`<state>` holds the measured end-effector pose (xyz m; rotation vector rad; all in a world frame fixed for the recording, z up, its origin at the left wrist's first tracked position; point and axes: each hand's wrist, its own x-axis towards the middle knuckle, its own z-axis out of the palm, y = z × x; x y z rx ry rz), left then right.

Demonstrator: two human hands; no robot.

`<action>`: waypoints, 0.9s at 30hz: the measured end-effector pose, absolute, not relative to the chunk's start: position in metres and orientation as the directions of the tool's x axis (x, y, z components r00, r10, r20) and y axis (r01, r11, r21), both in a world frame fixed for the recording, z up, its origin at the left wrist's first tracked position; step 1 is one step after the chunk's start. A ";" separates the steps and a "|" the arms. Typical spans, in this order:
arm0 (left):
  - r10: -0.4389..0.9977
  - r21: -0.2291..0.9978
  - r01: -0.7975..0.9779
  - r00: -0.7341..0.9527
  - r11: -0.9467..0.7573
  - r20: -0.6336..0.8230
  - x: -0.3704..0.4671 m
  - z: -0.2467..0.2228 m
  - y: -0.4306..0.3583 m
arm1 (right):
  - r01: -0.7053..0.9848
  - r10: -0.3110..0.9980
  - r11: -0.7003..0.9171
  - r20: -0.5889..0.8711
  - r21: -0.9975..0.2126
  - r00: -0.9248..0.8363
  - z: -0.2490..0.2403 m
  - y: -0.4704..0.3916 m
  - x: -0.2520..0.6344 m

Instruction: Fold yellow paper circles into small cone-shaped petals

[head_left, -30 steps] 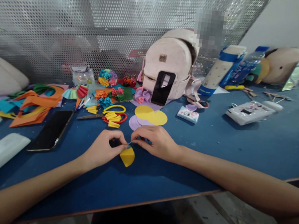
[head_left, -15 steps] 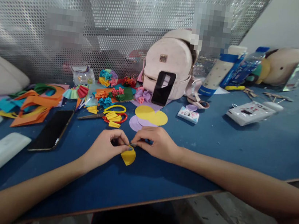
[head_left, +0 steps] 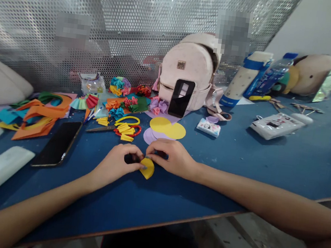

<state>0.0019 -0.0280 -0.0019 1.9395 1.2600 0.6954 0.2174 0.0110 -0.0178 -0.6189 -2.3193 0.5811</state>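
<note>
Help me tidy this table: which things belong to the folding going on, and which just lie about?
In use: left hand, right hand, folded yellow paper.
Lying about: black phone, scissors, pink backpack, tissue packet.

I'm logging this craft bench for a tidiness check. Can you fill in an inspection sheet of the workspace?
Surface: blue table, edge worn.
Job's things: folded yellow paper piece, pinched by left hand and right hand.
Clutter: yellow and lilac paper circles, scissors, coloured paper scraps, black phone, pink backpack, bottle.
Grippers: both hands bare, fingertips closed on the paper.
Cables: nothing seen.
Surroundings: perforated metal screen behind the table.
</note>
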 end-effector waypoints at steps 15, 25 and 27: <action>0.940 0.831 0.509 0.337 -0.226 0.049 0.001 0.006 -0.028 | 0.245 0.520 0.820 0.493 -0.518 -0.698 -0.014 0.011 0.219; 0.943 0.827 0.516 0.330 -0.224 0.050 0.006 0.004 -0.031 | 0.266 0.565 0.777 0.447 -0.570 -0.693 -0.013 0.006 0.217; 0.936 0.810 0.533 0.347 -0.242 0.052 0.004 0.004 -0.030 | 0.269 0.547 0.800 0.470 -0.536 -0.692 -0.012 0.006 0.218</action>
